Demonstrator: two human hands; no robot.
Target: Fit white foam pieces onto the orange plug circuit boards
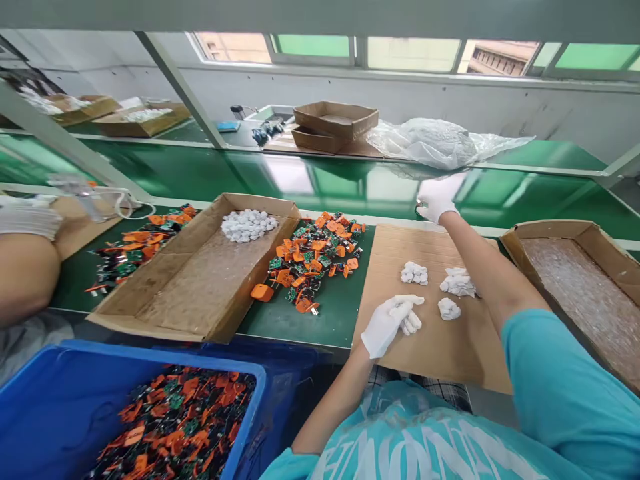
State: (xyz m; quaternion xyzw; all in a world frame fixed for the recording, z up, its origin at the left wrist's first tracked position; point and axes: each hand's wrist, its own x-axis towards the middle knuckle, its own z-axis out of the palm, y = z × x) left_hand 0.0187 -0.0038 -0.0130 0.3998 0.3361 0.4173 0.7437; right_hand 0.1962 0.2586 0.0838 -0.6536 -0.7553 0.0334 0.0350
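My left hand (389, 324), in a white glove, rests on the brown cardboard sheet (430, 353) and is closed on a small white lump. Three more white lumps (415, 273) lie on the sheet just beyond it. My right hand (436, 202), also in a white glove, reaches far forward to the edge of the green conveyor belt (320, 180); its fingers are curled, and I cannot tell whether it holds anything. A pile of orange and green circuit parts (313, 260) lies left of the sheet.
A shallow cardboard tray (200, 280) holds a heap of white lumps at its far end. A blue bin (60, 400) of orange parts sits near left. Another cardboard tray (590, 287) stands at right. Another person's arm (25, 267) is at far left. Boxes and a plastic bag (440, 141) lie beyond the belt.
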